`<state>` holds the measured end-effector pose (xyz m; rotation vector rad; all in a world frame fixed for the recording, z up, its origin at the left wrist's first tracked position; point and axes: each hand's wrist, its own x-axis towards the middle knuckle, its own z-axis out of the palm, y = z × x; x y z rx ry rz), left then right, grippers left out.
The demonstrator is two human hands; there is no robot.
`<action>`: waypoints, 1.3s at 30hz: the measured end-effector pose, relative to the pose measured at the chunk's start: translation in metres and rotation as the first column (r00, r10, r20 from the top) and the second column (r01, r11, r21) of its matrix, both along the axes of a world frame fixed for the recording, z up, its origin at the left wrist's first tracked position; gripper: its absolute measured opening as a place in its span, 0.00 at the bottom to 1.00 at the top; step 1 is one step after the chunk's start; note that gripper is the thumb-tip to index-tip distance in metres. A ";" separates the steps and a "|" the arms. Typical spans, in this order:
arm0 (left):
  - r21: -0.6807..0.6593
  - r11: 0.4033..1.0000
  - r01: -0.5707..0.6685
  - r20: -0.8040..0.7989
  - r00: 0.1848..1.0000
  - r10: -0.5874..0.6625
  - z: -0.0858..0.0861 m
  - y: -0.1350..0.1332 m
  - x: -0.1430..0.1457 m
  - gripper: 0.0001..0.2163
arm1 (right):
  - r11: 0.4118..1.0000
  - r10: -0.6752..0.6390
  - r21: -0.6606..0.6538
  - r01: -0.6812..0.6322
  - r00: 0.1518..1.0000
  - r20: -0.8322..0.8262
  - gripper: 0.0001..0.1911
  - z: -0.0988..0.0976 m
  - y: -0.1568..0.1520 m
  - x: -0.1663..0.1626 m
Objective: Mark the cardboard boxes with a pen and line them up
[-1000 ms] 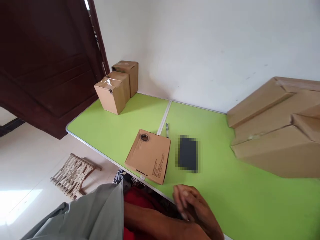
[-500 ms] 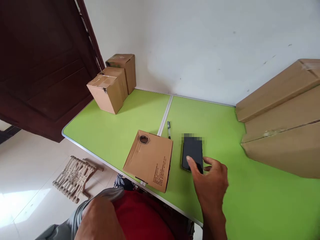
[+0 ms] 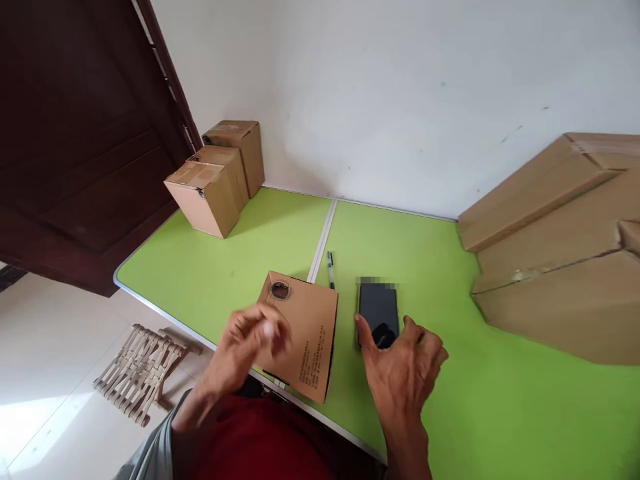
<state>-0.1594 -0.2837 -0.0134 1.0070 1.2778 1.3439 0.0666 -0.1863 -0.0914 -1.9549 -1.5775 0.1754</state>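
Scanning the head feed, its middle as my clock's hub, I find a dark reddish-brown panelled door at ten o'clock and a pale woven-strip stool at eight. Also toward ten, three plain brown cardboard boxes line up on the light-green, pale-edged table. Between seven and eight, the left hand hangs over the left side of a square brown cardboard box with a round dark hole in its top. Its fingers curl in narrowly but blur; I cannot tell whether they pinch anything. A slim black-and-clear pen lies just beyond that box's far-right corner. Between four and five, a black rectangular glossy phone lies flat on the table. The right hand spans its near end, thumb at its left edge, fingers at its right; I cannot tell whether they press. At three stands large brown cardboard packaging.
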 end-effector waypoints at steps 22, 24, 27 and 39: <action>-0.135 0.986 0.101 0.262 0.963 -0.063 -0.064 0.052 -0.020 0.40 | 0.960 0.209 0.049 -0.274 0.595 -0.776 0.34 -0.007 -0.018 -0.003; -0.161 0.982 0.099 0.323 0.945 -0.042 -0.067 0.050 -0.017 0.40 | 0.987 0.154 0.043 -0.156 0.821 -0.549 0.39 -0.007 -0.003 0.012; -0.149 0.981 0.126 0.348 0.935 -0.067 -0.070 0.050 -0.008 0.40 | 0.999 0.016 -0.023 -0.024 0.955 -0.295 0.45 -0.016 0.023 0.024; -0.016 0.995 0.103 0.283 0.955 -0.094 -0.078 0.049 0.003 0.44 | 0.963 -0.133 -0.267 0.026 0.910 -0.393 0.37 -0.024 0.034 0.033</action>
